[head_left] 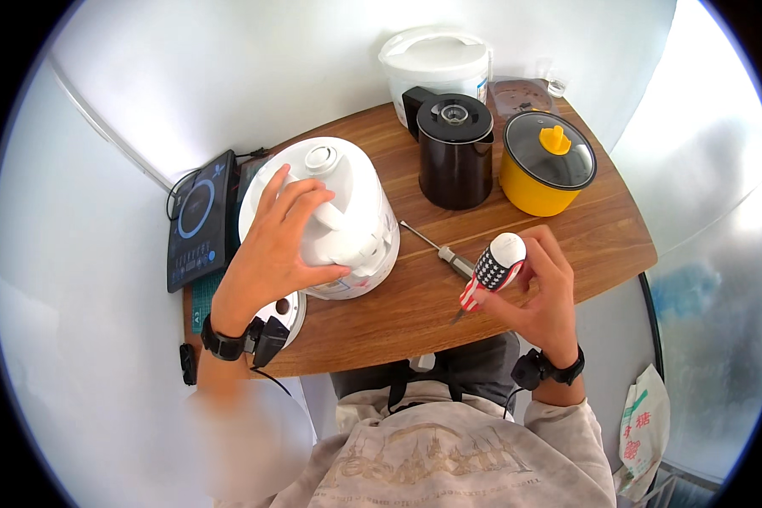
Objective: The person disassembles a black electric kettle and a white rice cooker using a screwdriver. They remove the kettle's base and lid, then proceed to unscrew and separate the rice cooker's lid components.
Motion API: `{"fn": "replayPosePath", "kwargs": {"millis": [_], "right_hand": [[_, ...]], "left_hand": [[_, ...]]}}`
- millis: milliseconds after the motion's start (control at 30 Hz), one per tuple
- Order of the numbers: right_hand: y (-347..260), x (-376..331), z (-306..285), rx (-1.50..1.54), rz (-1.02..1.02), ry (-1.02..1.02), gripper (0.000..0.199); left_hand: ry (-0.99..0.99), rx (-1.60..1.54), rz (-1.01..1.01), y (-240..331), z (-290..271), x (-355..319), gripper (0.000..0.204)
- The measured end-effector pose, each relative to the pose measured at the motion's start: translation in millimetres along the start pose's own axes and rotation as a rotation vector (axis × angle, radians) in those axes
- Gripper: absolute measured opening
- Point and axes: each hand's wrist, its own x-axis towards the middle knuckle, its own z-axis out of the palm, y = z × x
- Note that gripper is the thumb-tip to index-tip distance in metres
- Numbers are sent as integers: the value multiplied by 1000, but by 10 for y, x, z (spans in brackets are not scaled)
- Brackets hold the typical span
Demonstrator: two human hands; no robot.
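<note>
My left hand (277, 233) rests over the top of a white rice cooker (368, 199), its fingers curled across the raised handle and its thumb against the front of the lid. A round vent (321, 158) shows on the lid beyond my fingertips. In my right hand (540, 292) is a screwdriver (493, 269) with a stars-and-stripes handle, its white end up and its shaft slanting down to the left, over the front of the table. Just behind it lies a second screwdriver (454, 259) with a grey handle, partly hidden. A white round part (293, 323) with a hole pokes out below my left wrist.
On the wooden table (381, 326) stand a dark kettle (455, 161), a yellow pot (535, 188) with a glass lid and a white lidded container (436, 63). A black induction cooktop (201, 218) sits at the left edge. A bag (643, 427) lies low at the right.
</note>
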Motion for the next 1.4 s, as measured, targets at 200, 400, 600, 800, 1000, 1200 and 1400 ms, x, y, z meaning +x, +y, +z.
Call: {"fn": "replayPosePath", "kwargs": {"millis": [200,400,600,800,1000,1200,1400], "right_hand": [[-34,-85,124,453,169,51,62],[59,-105,98,763,211,216,50],[194,-141,257,760,237,313,33],[191,-181,567,746,226,409,25],[206,-234,636,856,253,464,26],[245,-256,645,939,267,407,26],[243,-261,685,942,253,429,26]], "left_hand": [[5,-49,47,-48,16,18,77],[-53,-134,11,-25,-19,43,71],[-64,-126,24,-63,-21,88,68],[6,-106,-9,-42,91,69,69],[47,-93,-35,-21,142,52,69],[76,-61,-20,6,160,53,68],[85,-37,-15,2,177,47,68]]}}
